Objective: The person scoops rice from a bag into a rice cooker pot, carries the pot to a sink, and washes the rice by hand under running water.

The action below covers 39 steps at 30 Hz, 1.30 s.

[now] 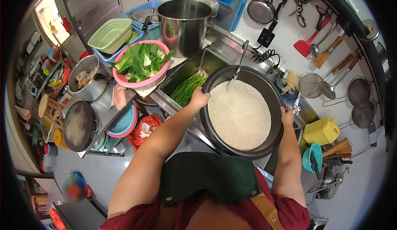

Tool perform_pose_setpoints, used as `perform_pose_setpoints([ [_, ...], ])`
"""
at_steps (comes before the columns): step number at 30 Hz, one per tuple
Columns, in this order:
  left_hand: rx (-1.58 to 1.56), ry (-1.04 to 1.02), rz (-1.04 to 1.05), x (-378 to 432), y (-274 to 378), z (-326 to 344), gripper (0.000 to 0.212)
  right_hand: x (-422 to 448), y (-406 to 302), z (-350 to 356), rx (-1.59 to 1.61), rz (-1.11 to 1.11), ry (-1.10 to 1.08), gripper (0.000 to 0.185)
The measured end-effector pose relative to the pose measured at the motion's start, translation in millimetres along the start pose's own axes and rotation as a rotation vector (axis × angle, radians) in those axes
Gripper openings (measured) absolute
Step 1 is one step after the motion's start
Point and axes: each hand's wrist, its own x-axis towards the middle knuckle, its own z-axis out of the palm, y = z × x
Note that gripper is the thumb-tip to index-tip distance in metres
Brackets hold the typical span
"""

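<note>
A wide dark cooking pot (273,96) rests over the steel sink in front of me, with white rice (240,118) filling its lower part. My left hand (200,98) grips the rim on its left side. On the opposite side, my right hand (287,115) has hold of the rim. The faucet spout (238,70) reaches over the pot, its pale tip at the rice's far edge; I cannot tell whether water runs. Long green stalks (190,88), possibly chives, lie in the left sink basin (214,61) beside my left hand.
Left of the sink stand a pink basin (167,64) of leafy greens (145,62), a tall steel stockpot (184,34), a saucepan (85,84) and a wok (79,126). A yellow jug (321,132) and a turquoise bowl (312,157) sit right. Strainers (311,85) hang on the wall.
</note>
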Motion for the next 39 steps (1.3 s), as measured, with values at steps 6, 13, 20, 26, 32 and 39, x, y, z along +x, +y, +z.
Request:
perform_pose_setpoints([
  [6, 0.076, 0.055, 0.074, -4, 5, -7, 0.035, 14, 21, 11, 0.102, 0.056, -0.015, 0.049],
  [13, 0.083, 0.103, 0.120, -5, -2, -2, 0.039, 23, 43, 15, 0.171, 0.045, -0.056, 0.045],
  [20, 0.113, 0.153, 0.137, -1, -9, -1, 0.036, 30, 49, 20, 0.213, 0.095, -0.102, 0.046],
  [26, 0.145, 0.098, 0.080, -4, -4, -4, 0.045, 25, 50, 20, 0.251, 0.093, -0.045, 0.043],
  [32, 0.136, 0.142, 0.094, -4, -5, -3, 0.038, 23, 49, 19, 0.296, 0.079, -0.021, 0.038],
  [39, 0.121, 0.119, 0.098, -11, 2, -6, 0.039, 22, 49, 19, 0.310, 0.086, -0.013, 0.035],
])
